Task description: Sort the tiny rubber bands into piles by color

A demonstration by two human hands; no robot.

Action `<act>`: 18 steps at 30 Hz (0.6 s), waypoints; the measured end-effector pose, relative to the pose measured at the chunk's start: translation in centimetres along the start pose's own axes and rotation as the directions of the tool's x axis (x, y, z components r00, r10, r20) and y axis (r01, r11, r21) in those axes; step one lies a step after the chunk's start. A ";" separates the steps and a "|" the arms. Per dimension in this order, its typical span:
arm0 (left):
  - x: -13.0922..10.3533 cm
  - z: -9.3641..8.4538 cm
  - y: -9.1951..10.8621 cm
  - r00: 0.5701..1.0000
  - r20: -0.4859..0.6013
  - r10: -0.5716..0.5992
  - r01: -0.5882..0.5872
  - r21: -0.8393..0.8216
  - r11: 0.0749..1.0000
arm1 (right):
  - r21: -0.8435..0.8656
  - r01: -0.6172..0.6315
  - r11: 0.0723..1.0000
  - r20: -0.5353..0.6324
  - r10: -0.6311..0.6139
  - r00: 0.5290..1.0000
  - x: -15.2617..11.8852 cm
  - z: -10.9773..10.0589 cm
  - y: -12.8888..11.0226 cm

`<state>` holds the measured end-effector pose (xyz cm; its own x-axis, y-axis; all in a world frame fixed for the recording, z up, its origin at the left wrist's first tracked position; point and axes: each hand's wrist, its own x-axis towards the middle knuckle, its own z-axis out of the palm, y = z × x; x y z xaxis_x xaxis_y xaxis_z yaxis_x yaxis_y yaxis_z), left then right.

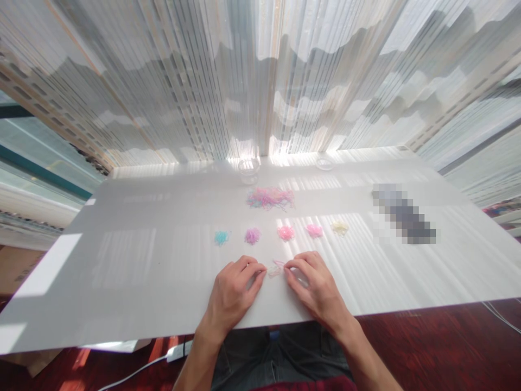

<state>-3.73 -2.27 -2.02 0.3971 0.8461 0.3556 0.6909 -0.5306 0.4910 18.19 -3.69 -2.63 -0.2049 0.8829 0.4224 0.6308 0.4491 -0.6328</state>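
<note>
Near the table's front edge, a few thin pink and pale bands (275,268) lie between my two hands. My left hand (238,288) is pinched at their left side, fingertips touching a pale band. From the right, my right hand (312,282) pinches at a pink band. Small sorted piles form a row beyond the hands: teal (221,237), purple (252,235), coral pink (285,233), bright pink (314,231) and pale yellow (339,227). Behind the row is a larger mixed-colour pile (270,199).
A clear round container (248,169) and a clear lid or shallow dish (324,163) stand at the back of the white table (134,271). A pixelated dark object (405,214) lies on the right. Sheer curtains hang behind. A power strip (178,352) is below the front edge.
</note>
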 end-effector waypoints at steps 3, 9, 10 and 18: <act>0.1 0.0 0.0 1.000 -0.006 -0.010 0.010 -0.005 1.000 | 0.010 -0.009 1.000 -0.018 0.009 1.000 -0.1 0.0 0.1; 0.5 -0.3 0.1 0.999 -0.004 -0.043 0.043 0.016 0.999 | 0.038 -0.044 0.998 -0.045 0.045 0.998 0.0 0.1 0.4; 0.7 -0.3 0.1 0.999 0.017 -0.042 0.041 0.035 0.999 | 0.043 -0.049 0.998 -0.041 0.051 0.998 0.1 0.1 0.5; 2.8 0.1 0.5 0.990 0.132 -0.050 0.030 0.144 0.989 | -0.022 -0.052 0.998 0.045 0.053 0.998 0.9 -0.9 1.6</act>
<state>-2.21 -0.13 -0.81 0.4385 0.8707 0.2228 0.7825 -0.4918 0.3820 19.72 -2.33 -2.67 -0.2045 0.9107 0.3589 0.6566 0.3995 -0.6397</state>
